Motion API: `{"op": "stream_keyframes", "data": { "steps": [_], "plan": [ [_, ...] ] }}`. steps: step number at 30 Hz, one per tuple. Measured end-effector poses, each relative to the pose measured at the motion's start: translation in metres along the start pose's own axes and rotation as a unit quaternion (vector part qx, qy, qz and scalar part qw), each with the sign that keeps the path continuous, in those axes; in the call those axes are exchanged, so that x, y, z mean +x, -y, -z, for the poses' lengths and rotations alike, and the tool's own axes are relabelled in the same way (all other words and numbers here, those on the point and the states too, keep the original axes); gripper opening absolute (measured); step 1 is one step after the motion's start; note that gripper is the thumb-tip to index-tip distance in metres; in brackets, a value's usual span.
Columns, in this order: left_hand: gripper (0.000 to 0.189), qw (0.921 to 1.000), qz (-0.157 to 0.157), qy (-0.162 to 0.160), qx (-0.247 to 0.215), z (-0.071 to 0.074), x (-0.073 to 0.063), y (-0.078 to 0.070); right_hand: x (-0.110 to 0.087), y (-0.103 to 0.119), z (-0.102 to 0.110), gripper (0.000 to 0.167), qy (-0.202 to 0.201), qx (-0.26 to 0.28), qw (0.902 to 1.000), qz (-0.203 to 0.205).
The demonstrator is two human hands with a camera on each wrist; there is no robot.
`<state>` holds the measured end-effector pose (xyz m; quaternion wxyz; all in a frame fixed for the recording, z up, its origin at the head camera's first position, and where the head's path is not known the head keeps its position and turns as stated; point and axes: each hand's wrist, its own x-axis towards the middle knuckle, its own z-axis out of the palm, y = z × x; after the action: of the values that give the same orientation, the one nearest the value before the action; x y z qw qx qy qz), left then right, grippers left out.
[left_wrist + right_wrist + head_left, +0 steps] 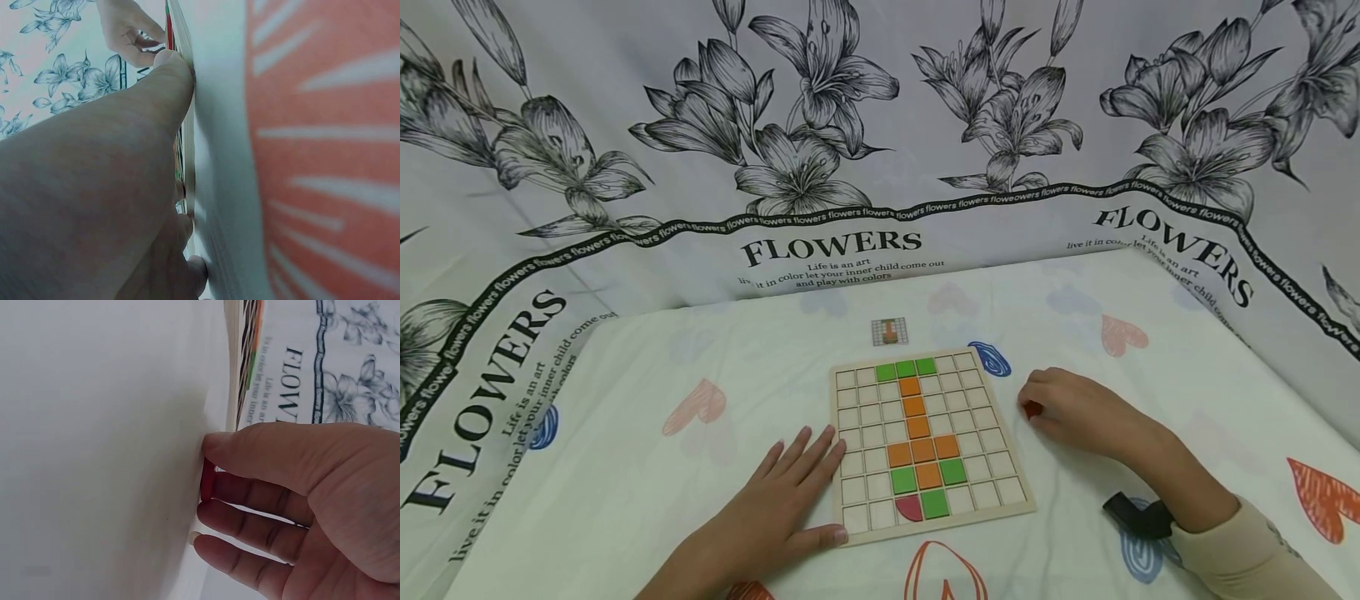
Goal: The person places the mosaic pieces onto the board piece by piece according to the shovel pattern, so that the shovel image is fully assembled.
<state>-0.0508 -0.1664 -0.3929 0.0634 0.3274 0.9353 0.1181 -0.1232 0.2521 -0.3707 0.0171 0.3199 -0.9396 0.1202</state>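
Observation:
A square wooden grid board lies on the white cloth. Orange tiles form a column with a short crossbar, and green tiles sit at the top and lower down. In the bottom row is a dark pink rounded tile beside a green one. My left hand lies with fingers stretched out, its fingertips and thumb touching the board's left edge. To the right of the board, my right hand pinches a red piece close to the cloth; its full shape is hidden by the fingers.
A small picture card with a gridded orange design lies just behind the board. Hearts are printed on the cloth. A flower-printed curtain stands at the back and sides. A black device is at the right wrist.

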Motion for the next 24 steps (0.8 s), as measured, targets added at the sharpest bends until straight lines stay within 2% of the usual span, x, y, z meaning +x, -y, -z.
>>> {"op": "stream_keyframes", "data": {
  "steps": [10,24],
  "plan": [
    [0.089,1.0,-0.004,-0.005,0.001,-0.001,0.0,0.0,0.001,0.009,0.0,0.015,0.009,-0.01,0.9996,-0.025],
    [0.089,1.0,-0.005,-0.007,0.001,-0.001,0.0,0.0,0.002,0.009,-0.003,0.018,-0.007,-0.012,0.9999,0.0]
  ]
}}
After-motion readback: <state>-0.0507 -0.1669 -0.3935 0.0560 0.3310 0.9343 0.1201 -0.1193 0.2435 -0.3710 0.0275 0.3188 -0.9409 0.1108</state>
